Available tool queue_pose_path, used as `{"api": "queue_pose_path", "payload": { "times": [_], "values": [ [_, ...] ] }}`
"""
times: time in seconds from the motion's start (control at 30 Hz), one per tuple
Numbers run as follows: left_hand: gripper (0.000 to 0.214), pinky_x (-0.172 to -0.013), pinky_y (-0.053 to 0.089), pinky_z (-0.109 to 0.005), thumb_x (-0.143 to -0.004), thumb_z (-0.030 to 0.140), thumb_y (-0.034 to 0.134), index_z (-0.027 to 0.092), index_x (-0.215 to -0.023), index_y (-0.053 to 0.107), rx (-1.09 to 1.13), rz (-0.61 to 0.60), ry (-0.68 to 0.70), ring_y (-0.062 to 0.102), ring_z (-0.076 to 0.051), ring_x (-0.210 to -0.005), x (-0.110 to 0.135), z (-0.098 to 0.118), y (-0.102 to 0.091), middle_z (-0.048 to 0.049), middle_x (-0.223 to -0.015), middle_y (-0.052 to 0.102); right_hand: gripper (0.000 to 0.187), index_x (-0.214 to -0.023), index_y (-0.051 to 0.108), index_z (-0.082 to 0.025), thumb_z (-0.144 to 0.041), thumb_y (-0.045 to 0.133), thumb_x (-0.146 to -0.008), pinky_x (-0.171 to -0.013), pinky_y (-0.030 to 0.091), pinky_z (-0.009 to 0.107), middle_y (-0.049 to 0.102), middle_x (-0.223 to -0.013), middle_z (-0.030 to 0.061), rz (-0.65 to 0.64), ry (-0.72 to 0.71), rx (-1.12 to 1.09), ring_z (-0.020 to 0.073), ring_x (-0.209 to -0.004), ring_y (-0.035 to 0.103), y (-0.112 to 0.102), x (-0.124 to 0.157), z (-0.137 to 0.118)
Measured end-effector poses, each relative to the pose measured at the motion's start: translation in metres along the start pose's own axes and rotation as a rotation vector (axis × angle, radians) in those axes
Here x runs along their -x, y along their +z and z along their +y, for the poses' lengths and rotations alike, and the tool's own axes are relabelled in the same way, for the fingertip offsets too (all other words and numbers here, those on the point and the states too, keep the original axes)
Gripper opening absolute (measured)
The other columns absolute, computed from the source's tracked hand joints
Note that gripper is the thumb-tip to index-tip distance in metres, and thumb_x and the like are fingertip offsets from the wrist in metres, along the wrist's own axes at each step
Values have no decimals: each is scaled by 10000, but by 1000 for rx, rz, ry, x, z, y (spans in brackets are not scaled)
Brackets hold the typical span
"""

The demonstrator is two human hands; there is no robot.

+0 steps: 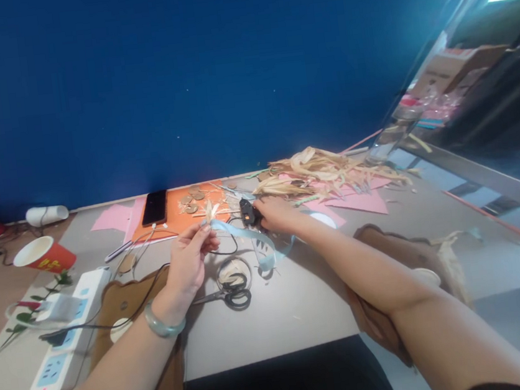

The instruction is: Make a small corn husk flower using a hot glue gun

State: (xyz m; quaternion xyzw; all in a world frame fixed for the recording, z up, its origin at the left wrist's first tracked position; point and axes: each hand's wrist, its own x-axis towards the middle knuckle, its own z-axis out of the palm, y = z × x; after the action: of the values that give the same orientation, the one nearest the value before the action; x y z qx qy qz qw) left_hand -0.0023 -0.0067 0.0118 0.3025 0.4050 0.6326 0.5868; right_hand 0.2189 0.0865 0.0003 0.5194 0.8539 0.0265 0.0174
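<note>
My left hand is raised above the table, fingers pinched on a small bundle of dried straw with a light blue ribbon trailing from it. A green bangle circles that wrist. My right hand reaches forward and closes on a black glue gun, whose black cord runs back across the table. Black-handled scissors lie below the left hand, beside a roll of clear tape.
A pile of dried straw lies on pink paper at the back right. A phone rests on orange paper. A red paper cup and white power strips lie left. Brown felt pieces lie near me.
</note>
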Motion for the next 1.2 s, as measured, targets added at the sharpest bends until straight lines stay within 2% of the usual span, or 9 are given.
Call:
{"api": "queue_pose_path", "payload": {
  "times": [0.13, 0.3, 0.53, 0.67, 0.77, 0.9, 0.97, 1.07, 1.2],
  "values": [
    [262, -541, 495, -203, -581, 259, 826, 153, -751, 658, 10, 14, -1, 630, -97, -517, -1, 0, 0, 7, -616, 682, 381, -1177, 507, -104, -128, 486, -798, -794, 391, 344, 574, -1124, 183, 85, 36, 6, 287, -1008, 527, -6, 3, 0],
    [267, -547, 494, -208, -587, 265, 824, 155, -756, 650, 14, 13, 10, 632, -99, -524, -1, -1, 0, 6, -629, 686, 379, -1178, 516, -80, -60, 418, -812, -824, 365, 358, 565, -1080, 190, 340, 108, 67, 294, -989, 500, -20, 7, 4],
    [250, -556, 501, -208, -614, 256, 812, 159, -774, 646, 27, 8, 19, 639, -99, -538, -1, -2, 0, 12, -641, 690, 361, -1210, 484, -69, -125, 399, -863, -766, 392, 371, 552, -1101, 211, 505, 389, 0, 313, -984, 520, -36, 11, 24],
    [260, -553, 501, -206, -604, 257, 816, 159, -774, 647, 29, 20, 22, 635, -95, -530, 0, -2, 1, 11, -651, 694, 408, -1241, 455, -101, -183, 473, -841, -816, 414, 387, 560, -1163, 191, 649, 386, -308, 298, -1023, 534, -39, 9, 33],
    [268, -553, 500, -206, -600, 269, 819, 156, -774, 649, 23, 27, 16, 636, -96, -537, 1, -1, 2, 9, -657, 693, 368, -1188, 455, -136, -227, 497, -834, -748, 442, 351, 605, -1039, 134, 724, 328, -677, 232, -879, 567, -43, 10, 28],
    [272, -550, 495, -202, -610, 294, 816, 143, -774, 659, 1, 31, 19, 634, -94, -545, 0, -1, 2, -2, -664, 693, 150, -933, 507, -200, -338, 492, -877, -509, 370, 274, 512, -630, -3, 636, 158, -1097, 132, -524, 442, -60, 25, 2],
    [269, -554, 492, -196, -632, 308, 805, 133, -783, 668, -22, 28, 20, 636, -92, -561, -1, -1, 2, -12, -668, 695, 195, -781, 496, -198, -363, 510, -885, -475, 340, 259, 457, -554, -25, 571, 47, -1189, 105, -468, 407, -69, 39, -12],
    [261, -560, 486, -189, -668, 321, 783, 126, -809, 682, -50, 24, 30, 646, -96, -596, -1, -3, 1, -26, -691, 705, 298, -685, 490, -186, -397, 525, -892, -475, 349, 256, 474, -536, -16, 469, -46, -1162, 101, -468, 435, -78, 61, -28],
    [250, -578, 488, -201, -688, 328, 766, 128, -818, 690, -61, 21, 59, 650, -105, -620, -2, -5, 1, -34, -701, 710, 336, -690, 519, -171, -419, 481, -913, -474, 353, 251, 496, -571, 2, 261, -118, -1017, 112, -507, 457, -78, 80, -40]
  ]
}}
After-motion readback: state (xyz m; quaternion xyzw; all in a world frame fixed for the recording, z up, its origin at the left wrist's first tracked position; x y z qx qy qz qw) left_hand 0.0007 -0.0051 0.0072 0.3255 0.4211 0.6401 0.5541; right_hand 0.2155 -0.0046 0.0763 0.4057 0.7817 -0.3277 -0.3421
